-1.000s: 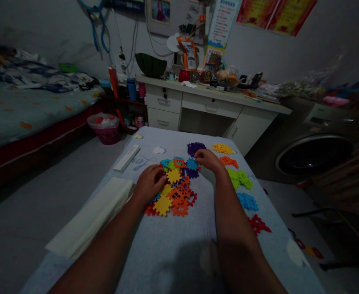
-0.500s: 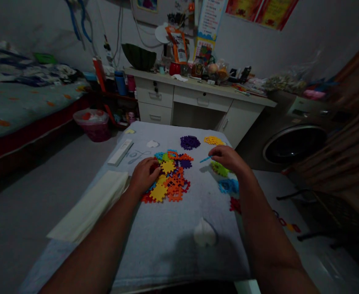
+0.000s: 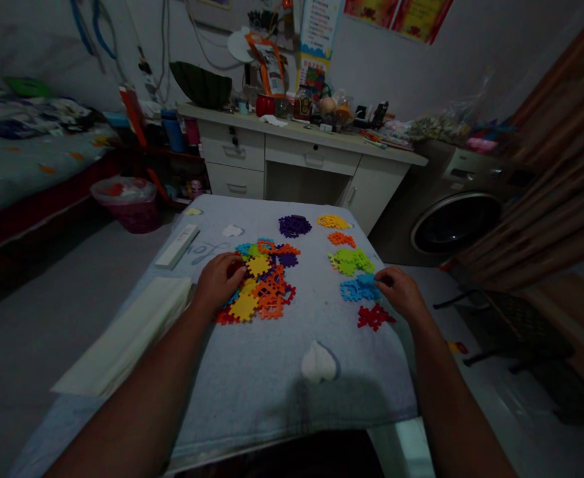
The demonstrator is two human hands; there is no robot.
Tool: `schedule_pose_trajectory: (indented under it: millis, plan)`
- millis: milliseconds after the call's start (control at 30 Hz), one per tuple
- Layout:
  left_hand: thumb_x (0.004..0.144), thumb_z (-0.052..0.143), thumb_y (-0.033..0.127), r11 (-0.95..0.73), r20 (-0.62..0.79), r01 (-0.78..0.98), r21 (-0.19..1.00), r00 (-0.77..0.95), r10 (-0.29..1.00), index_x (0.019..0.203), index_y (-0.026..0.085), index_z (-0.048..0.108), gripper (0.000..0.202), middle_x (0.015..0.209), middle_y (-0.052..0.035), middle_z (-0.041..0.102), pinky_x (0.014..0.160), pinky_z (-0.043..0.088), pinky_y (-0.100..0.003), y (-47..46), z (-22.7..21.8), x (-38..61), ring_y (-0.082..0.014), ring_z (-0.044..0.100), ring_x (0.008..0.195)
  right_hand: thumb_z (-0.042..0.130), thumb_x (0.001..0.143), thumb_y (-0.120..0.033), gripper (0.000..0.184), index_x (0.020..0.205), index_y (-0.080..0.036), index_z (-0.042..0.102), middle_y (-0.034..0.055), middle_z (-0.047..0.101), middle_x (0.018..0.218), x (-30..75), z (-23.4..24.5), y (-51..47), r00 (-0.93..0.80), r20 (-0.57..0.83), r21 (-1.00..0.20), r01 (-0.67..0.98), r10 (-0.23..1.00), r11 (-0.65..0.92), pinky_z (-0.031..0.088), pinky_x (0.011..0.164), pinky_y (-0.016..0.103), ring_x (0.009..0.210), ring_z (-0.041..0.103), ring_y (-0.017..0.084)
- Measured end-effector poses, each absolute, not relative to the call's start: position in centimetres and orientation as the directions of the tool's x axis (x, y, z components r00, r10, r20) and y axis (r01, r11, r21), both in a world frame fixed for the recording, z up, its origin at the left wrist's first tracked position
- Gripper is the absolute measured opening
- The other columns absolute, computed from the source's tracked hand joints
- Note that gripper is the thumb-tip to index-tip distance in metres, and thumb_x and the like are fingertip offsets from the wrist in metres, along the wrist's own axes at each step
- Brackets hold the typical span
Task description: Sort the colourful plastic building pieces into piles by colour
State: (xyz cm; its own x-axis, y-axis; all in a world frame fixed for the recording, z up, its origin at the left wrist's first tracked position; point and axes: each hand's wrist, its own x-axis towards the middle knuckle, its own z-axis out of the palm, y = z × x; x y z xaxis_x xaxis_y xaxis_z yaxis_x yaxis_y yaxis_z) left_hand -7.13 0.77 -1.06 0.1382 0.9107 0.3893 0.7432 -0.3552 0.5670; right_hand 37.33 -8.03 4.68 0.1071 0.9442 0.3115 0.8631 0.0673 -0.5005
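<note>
A mixed pile of colourful plastic interlocking pieces [image 3: 270, 292], with toothed edges, lies mid-table. At its left edge rests my left hand [image 3: 216, 284], fingers curled and closed; a dark reddish bit shows by the fingertips, but what they hold is unclear. My right hand [image 3: 398, 289] pinches a blue interlocking piece [image 3: 368, 281] right at the blue pile [image 3: 350, 291]. Around it sit a green pile [image 3: 350, 261], a red pile [image 3: 373, 317], an orange pile [image 3: 341, 239], a yellow pile [image 3: 332, 222] and a purple pile [image 3: 294, 226].
A blue-grey cloth [image 3: 272, 385] covers the table. On the left lie a white box [image 3: 177, 247] and a folded pale sheet [image 3: 127, 332]. Beyond stands a cluttered white desk [image 3: 316, 146], with a washing machine [image 3: 451, 206] to its right.
My right hand has carried the blue piece down and right to the blue pile, uncovering the orange and red piles. My left hand stays at the mixed pile. The whole view has shifted.
</note>
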Motion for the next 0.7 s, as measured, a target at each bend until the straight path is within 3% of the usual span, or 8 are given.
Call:
schedule_pose_trajectory:
  millis: [400,700]
  plan:
    - [0.083,0.05,0.044,-0.317,0.357,0.754,0.575,0.117,0.927,0.103,0.018,0.067,0.038,0.115,-0.0105,0.066,0.099,0.046,-0.039,0.7,-0.8,-7.2,-0.0259,0.061,0.106,0.056,0.07,-0.018,0.01,0.076,-0.019,0.064,0.0041,0.062,0.083,37.9,2.4,-9.1,0.039,0.235,-0.475,0.876,0.971,0.079,0.046,0.078,0.03,0.079,0.059,0.018]
    - [0.082,0.05,0.043,-0.305,0.353,0.745,0.594,0.1,0.93,0.103,0.019,0.068,0.036,0.116,-0.0103,0.066,0.099,0.047,-0.041,0.8,-1.0,-7.2,-0.0261,0.061,0.107,0.053,0.073,-0.016,0.013,0.076,-0.018,0.065,0.0051,0.064,0.081,37.5,4.3,-9.0,-0.037,0.223,-0.425,0.896,0.974,0.131,0.045,0.077,0.029,0.079,0.06,0.018]
